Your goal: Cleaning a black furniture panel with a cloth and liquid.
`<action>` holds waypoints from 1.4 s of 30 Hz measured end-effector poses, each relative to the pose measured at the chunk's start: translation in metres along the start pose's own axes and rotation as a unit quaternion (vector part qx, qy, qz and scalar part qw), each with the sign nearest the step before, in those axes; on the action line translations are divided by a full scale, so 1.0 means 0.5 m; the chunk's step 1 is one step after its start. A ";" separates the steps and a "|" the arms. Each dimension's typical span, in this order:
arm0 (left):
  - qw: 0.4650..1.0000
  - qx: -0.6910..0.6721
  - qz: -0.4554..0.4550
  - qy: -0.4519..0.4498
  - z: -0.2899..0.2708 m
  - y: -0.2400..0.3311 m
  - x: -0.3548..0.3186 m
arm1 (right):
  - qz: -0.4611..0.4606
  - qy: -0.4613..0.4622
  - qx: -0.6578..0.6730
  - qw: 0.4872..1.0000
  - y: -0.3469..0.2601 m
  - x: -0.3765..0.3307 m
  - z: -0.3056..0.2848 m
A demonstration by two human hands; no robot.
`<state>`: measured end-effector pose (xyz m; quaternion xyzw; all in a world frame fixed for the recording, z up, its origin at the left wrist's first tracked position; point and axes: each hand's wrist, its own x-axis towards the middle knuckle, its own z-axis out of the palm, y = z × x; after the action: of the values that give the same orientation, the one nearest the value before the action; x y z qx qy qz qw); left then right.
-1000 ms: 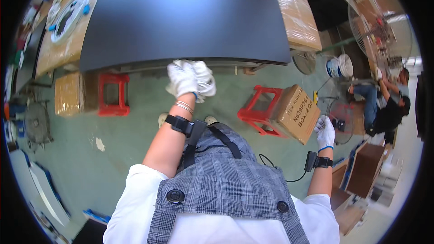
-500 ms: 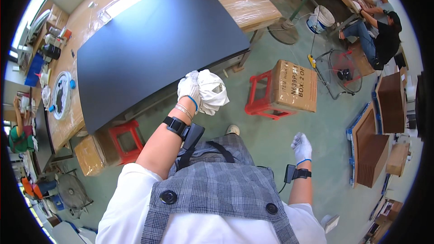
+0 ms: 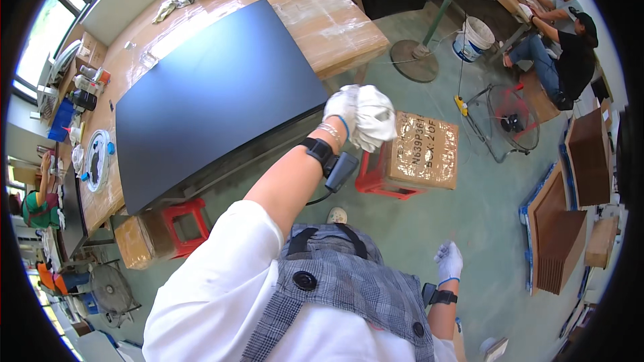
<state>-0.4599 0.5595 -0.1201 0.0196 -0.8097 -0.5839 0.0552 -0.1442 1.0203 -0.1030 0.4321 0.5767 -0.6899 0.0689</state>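
Note:
My left hand (image 3: 341, 105), in a white glove with a blue cuff, is closed on a bunched white cloth (image 3: 373, 119). Hand and cloth are by the right front corner of a large dark flat panel (image 3: 215, 94); whether they touch its edge I cannot tell. The panel lies on a wooden table (image 3: 335, 27) covered with clear film. My right hand (image 3: 449, 261), also gloved, hangs at my right side over the floor, its fingers loosely bent with nothing visible in them.
A taped carton (image 3: 426, 151) sits on a red stool (image 3: 379, 177) just right of the cloth. Another red stool (image 3: 184, 226) stands under the table front. Beyond are a fan base (image 3: 414, 60), a white bucket (image 3: 474, 39) and stacked brown boards (image 3: 563, 255). Two people sit at far right.
My left hand has moved right with the cloth, from the panel's front edge to its right corner. My body has leaned right, and my right hand hangs lower in view.

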 end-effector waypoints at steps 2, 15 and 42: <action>0.962 0.253 0.006 -0.100 0.042 0.278 -0.064 | -0.011 0.015 0.009 1.000 -0.003 -0.015 -0.026; 0.977 -0.144 -0.104 -0.121 -0.165 0.462 -0.281 | -0.348 -0.496 -0.123 0.786 -0.270 -0.231 0.678; 0.722 0.288 -0.528 0.340 -1.310 -0.098 -0.683 | -0.079 -0.346 -0.107 0.929 -0.263 -0.081 1.351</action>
<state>-0.0489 -0.0412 0.0152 0.6568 -0.7239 -0.2112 0.0013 -0.5466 0.4691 -0.0048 0.1093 0.6196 -0.7342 0.2550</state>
